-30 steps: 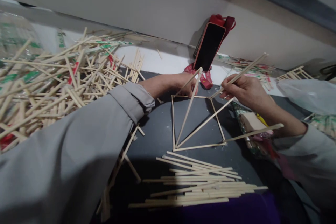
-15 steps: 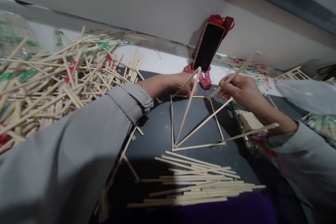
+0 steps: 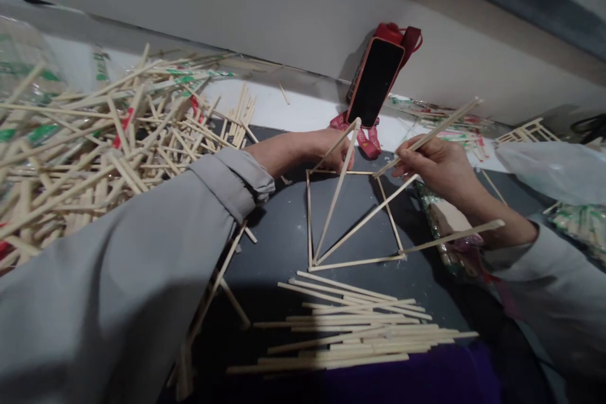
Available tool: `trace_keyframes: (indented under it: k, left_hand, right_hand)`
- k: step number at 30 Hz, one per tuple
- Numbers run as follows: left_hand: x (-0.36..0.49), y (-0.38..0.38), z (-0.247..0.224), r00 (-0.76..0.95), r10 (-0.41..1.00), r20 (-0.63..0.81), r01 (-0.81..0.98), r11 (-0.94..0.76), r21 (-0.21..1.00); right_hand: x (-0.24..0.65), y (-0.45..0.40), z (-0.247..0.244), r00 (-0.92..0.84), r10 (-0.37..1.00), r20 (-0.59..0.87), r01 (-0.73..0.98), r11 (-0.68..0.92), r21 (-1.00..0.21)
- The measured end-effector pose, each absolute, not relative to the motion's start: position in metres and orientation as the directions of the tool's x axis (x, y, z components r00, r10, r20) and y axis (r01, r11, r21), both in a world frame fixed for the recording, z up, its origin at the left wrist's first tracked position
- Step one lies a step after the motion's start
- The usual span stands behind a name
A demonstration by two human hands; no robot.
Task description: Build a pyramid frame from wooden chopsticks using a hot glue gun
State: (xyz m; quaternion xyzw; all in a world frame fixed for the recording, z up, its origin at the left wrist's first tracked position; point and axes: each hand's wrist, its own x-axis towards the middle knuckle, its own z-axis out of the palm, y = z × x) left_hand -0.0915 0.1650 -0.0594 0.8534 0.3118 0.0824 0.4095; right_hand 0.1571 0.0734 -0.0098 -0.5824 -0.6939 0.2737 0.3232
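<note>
A square frame of wooden chopsticks [image 3: 358, 261] lies on the dark grey board, with further chopsticks rising at angles from its corners. At its far side my left hand [image 3: 337, 146] is closed, its curled fingers at the back chopstick; the rising chopsticks partly hide them. My right hand [image 3: 433, 164] pinches a slanted chopstick [image 3: 442, 125] between thumb and fingers. The lower end of that chopstick meets the frame's back right corner, and its upper end points up to the right.
Loose chopsticks [image 3: 350, 328] lie in front of the frame. A large heap of chopsticks [image 3: 95, 151] covers the left side. Behind stands a phone [image 3: 377, 83] with a red strap. Wrapped chopstick packs [image 3: 580, 224] and a plastic bag [image 3: 544, 167] are on the right.
The chopstick in my right hand leans slightly further right, its upper end a little lower. My left hand stays at the frame's back side. The whole view has shifted slightly.
</note>
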Motion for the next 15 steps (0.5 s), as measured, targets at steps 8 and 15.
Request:
trace_keyframes:
  k: [8,15]
  left_hand:
    - [-0.090,0.159,-0.054,0.771,0.618,-0.152,0.510,-0.458,0.728]
    - [-0.092,0.154,-0.048,0.728,0.652,-0.211,0.567,-0.400,0.720]
  right_hand:
    - [0.151,0.075,-0.005,-0.142,0.983,0.116,0.651,0.181,-0.737]
    - [0.150,0.074,-0.004,-0.149,0.984,0.097,0.666,0.172,-0.726]
